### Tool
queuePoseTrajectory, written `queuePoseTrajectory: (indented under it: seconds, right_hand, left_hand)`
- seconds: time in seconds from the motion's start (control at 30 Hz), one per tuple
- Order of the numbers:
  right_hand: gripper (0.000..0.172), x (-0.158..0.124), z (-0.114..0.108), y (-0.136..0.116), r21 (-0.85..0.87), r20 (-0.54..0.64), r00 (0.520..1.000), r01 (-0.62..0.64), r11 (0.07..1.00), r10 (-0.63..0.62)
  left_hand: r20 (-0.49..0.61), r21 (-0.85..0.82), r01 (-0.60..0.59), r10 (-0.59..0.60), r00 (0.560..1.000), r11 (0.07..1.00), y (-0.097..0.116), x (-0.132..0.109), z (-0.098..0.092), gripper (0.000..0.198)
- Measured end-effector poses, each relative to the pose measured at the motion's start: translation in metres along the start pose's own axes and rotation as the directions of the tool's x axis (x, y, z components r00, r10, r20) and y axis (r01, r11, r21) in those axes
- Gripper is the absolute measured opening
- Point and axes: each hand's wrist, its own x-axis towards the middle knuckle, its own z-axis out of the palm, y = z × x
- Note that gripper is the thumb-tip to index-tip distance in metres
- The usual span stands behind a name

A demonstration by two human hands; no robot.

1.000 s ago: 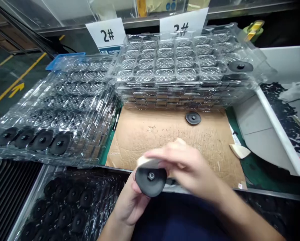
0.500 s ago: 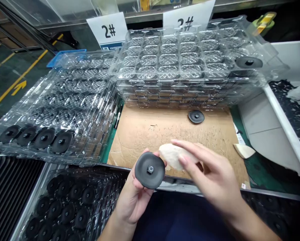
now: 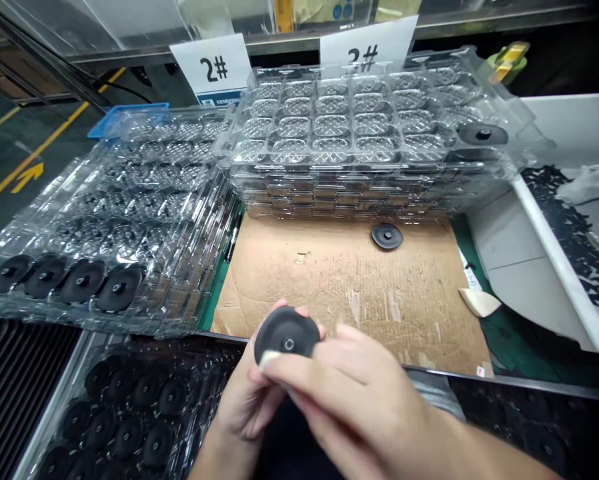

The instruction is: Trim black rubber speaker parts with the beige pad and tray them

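My left hand (image 3: pixel 244 393) is closed around a black rounded disc (image 3: pixel 272 327) with a small central stud, its dished face turned up toward me. Over the disc's near side lies my right hand (image 3: pixel 364 393), slightly blurred, fingers bent and pressed together. A pale tip of the cream-coloured pad (image 3: pixel 268 359) shows at those fingertips, against the disc's near left edge; the rest of the pad is hidden. A similar black disc (image 3: pixel 387 236) rests on the cardboard sheet (image 3: pixel 289 267) beyond my hands.
Clear plastic tray stacks stand at the back (image 3: pixel 329 150) and left (image 3: pixel 129 220), with several discs in the left one. Another tray of discs (image 3: pixel 129 400) sits lower left. At right are a second cream pad (image 3: pixel 479 302) and a white bin (image 3: pixel 554 260) holding black scraps.
My right hand has moved left and down, bringing the cream pad from beside the disc onto its near edge. The disc in my left hand has tilted and shifted slightly left.
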Motion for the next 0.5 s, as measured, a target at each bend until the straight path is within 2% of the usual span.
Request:
queuePoseTrajectory:
  seconds: [0.07, 0.1, 0.2, 0.27, 0.33, 0.43, 0.5]
  right_hand:
    - [0.029, -0.01, -0.008, 0.005, 0.019, 0.071, 0.993, -0.097, 0.995, 0.095]
    - [0.03, -0.016, -0.011, 0.009, 0.01, 0.068, 0.986, -0.156, 0.988, 0.155]
    - [0.029, -0.029, -0.01, 0.03, 0.079, -0.028, 0.956, -0.29, 0.954, 0.293]
    - [0.027, -0.035, 0.0, 0.049, 0.156, -0.125, 0.919, -0.354, 0.922, 0.374]
    - [0.028, -0.04, 0.016, 0.071, 0.116, -0.179, 0.886, -0.413, 0.903, 0.428]
    - [0.027, -0.045, 0.04, 0.101, -0.058, -0.164, 0.891, -0.438, 0.897, 0.424]
    - [0.026, -0.047, 0.049, 0.112, -0.103, -0.172, 0.893, -0.436, 0.894, 0.416]
  left_hand:
    - [0.022, -0.051, -0.004, 0.005, 1.0, 0.999, 0.004, 0.0, -0.008, 0.052]
    - [0.032, -0.082, -0.008, 0.011, 0.999, 0.997, 0.004, 0.0, -0.011, 0.052]
    - [0.066, -0.149, -0.065, 0.076, 0.995, 0.987, 0.002, 0.001, -0.016, 0.05]
    - [0.116, -0.182, -0.065, 0.087, 0.989, 0.981, 0.0, 0.001, -0.013, 0.05]
    - [0.165, -0.212, -0.038, 0.074, 0.983, 0.977, 0.0, 0.0, -0.009, 0.051]
    - [0.199, -0.263, -0.024, 0.079, 0.977, 0.964, 0.001, -0.002, -0.005, 0.051]
    - [0.209, -0.278, -0.008, 0.069, 0.975, 0.961, 0.001, -0.003, -0.005, 0.05]
